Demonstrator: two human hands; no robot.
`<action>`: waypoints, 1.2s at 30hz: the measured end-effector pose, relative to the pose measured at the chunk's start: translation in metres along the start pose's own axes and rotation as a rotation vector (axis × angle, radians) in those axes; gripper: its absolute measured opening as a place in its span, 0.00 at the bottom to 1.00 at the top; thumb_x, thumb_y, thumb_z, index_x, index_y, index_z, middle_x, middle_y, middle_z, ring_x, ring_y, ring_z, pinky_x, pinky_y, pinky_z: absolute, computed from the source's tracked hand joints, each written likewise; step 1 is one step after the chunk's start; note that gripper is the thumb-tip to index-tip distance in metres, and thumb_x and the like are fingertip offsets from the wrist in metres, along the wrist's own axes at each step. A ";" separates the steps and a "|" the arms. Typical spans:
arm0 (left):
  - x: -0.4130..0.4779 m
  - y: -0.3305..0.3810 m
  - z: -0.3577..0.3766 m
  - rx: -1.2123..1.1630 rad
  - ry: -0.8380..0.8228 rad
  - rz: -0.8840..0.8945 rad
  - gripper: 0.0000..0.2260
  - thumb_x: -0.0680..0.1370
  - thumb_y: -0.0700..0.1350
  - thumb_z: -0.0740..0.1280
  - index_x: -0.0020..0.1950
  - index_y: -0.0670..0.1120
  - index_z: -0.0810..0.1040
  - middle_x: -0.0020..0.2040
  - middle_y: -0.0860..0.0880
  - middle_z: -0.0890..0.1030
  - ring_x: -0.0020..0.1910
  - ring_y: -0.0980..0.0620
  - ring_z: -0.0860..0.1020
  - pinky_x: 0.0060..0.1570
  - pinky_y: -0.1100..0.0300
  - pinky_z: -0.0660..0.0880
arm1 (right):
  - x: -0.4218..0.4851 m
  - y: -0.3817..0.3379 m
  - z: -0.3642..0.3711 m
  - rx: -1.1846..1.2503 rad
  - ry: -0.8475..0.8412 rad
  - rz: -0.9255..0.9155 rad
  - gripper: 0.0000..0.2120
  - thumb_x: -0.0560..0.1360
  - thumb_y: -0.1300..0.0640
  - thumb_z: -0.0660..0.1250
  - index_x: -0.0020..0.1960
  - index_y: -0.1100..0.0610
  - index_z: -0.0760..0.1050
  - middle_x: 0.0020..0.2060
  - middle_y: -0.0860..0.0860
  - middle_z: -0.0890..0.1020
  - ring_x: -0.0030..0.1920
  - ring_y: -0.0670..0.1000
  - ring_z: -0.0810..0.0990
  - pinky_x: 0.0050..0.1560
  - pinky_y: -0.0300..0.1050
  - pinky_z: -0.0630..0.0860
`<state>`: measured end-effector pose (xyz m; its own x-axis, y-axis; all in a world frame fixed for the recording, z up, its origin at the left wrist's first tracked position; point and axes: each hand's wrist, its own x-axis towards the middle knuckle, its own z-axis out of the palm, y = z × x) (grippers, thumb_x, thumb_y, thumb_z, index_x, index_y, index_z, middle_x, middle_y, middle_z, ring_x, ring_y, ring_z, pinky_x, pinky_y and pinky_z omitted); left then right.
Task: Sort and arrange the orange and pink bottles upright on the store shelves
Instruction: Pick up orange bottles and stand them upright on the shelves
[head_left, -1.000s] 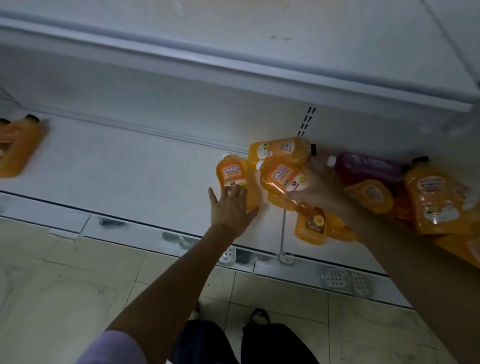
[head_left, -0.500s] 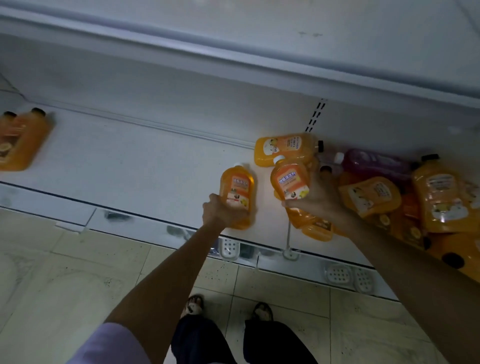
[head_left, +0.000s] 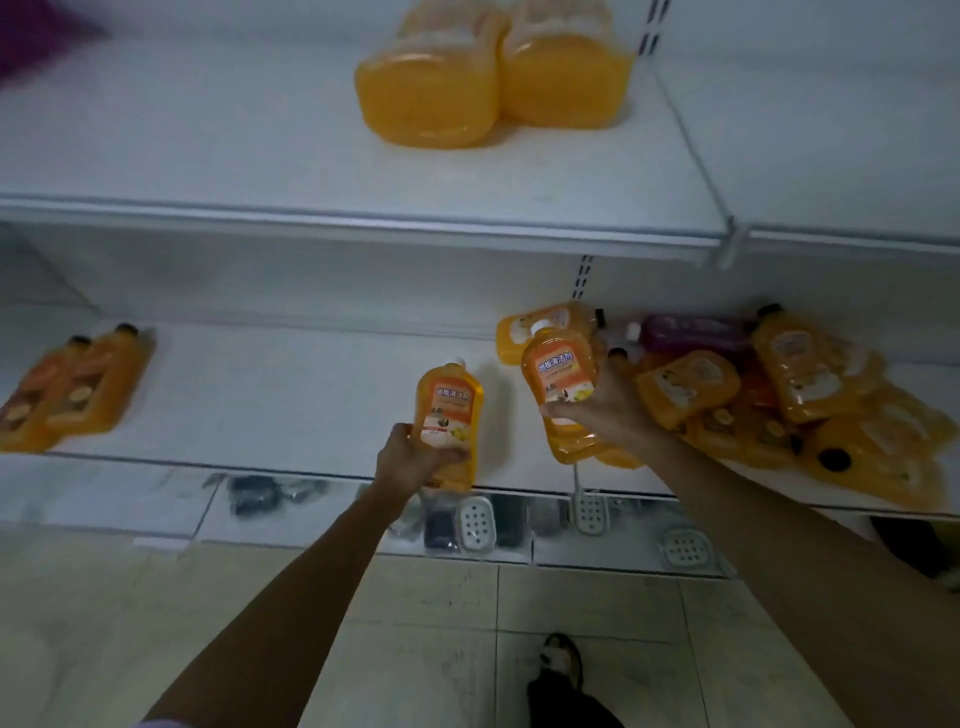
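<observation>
You're seeing this from the wide-angle camera on your head, standing right at the shelving, facing it with the view tipped downward. The upper shelf (head_left: 234, 156) fills the top of frame, seen from above. The lower shelf (head_left: 270, 395) runs across the middle, and the floor tiles (head_left: 104, 623) and your foot (head_left: 558, 660) sit at the bottom. Both forearms come in from the bottom edge, so your left hand (head_left: 410, 460) gripping the left bottle (head_left: 449, 410) and your right hand (head_left: 608, 410) gripping the right bottle (head_left: 561, 374) land near centre, at arm's reach from the lens. The top corners are blurred.
</observation>
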<state>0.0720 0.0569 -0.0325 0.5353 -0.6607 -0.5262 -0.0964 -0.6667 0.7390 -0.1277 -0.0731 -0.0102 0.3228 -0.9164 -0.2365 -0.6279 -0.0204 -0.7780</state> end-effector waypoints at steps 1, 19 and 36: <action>-0.006 0.006 -0.004 -0.004 -0.028 0.035 0.35 0.62 0.50 0.80 0.64 0.43 0.69 0.57 0.46 0.78 0.53 0.44 0.79 0.54 0.49 0.77 | -0.011 -0.002 -0.005 0.027 0.047 0.008 0.44 0.61 0.48 0.80 0.70 0.51 0.61 0.57 0.46 0.75 0.55 0.49 0.75 0.50 0.41 0.72; -0.156 0.076 0.027 0.205 -0.440 0.636 0.38 0.65 0.49 0.78 0.70 0.49 0.62 0.64 0.49 0.73 0.57 0.51 0.74 0.53 0.59 0.72 | -0.187 -0.012 -0.103 0.218 0.669 0.087 0.42 0.66 0.53 0.77 0.73 0.50 0.58 0.53 0.46 0.71 0.54 0.48 0.72 0.51 0.43 0.68; -0.319 0.181 0.188 0.174 -0.681 0.945 0.35 0.63 0.46 0.79 0.64 0.48 0.66 0.55 0.52 0.76 0.49 0.55 0.75 0.44 0.62 0.76 | -0.316 0.069 -0.291 0.225 0.979 0.068 0.35 0.68 0.52 0.76 0.69 0.49 0.61 0.53 0.48 0.75 0.53 0.51 0.76 0.49 0.48 0.74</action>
<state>-0.2740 0.0821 0.1901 -0.3634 -0.9306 0.0447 -0.3561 0.1831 0.9163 -0.4794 0.0990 0.1802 -0.4958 -0.8403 0.2193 -0.4426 0.0272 -0.8963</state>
